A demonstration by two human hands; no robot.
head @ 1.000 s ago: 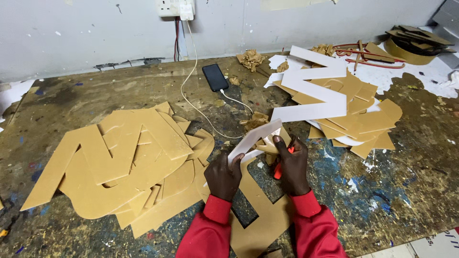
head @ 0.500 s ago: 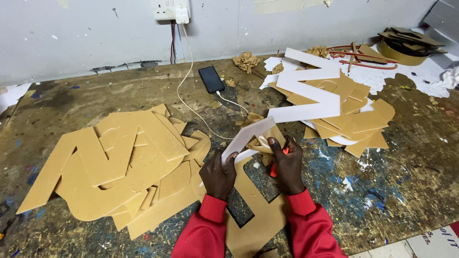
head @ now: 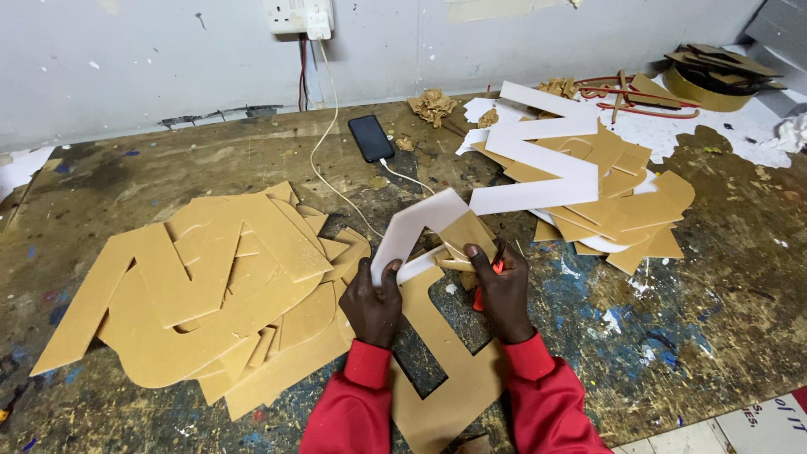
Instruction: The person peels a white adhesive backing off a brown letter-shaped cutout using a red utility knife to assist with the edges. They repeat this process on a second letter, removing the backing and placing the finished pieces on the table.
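Gripping with both hands, you hold a large cut-out letter shape [head: 437,336] just in front of your chest, over the paint-spattered workbench [head: 672,336]. Your left hand [head: 374,303] is closed around a strip of white backing film [head: 416,231], thumb and fingers pinching its lower end where it lifts away from the letter. Your right hand [head: 502,290] presses down on the letter's upper part, fingers curled, with a small red tool [head: 481,294] tucked under the palm; how that tool is held is not clear.

The letter lies between your two hands and runs toward you, its long axis pointing from the hands back to your body, its lower end hidden between your red sleeves [head: 546,403]. The film peels up and away, arching to the upper right. Both hands touch it, the left nearer the peeled edge.

The letter is flat, stiff-looking and tan-brown where covered, with an open rectangular gap in the middle.

Left of your hands sits a heap of tan letter shapes [head: 210,286]. To the upper right is a second pile [head: 605,193] with white pieces on top. A black phone [head: 371,138] on a white cable [head: 324,160] lies near the wall.
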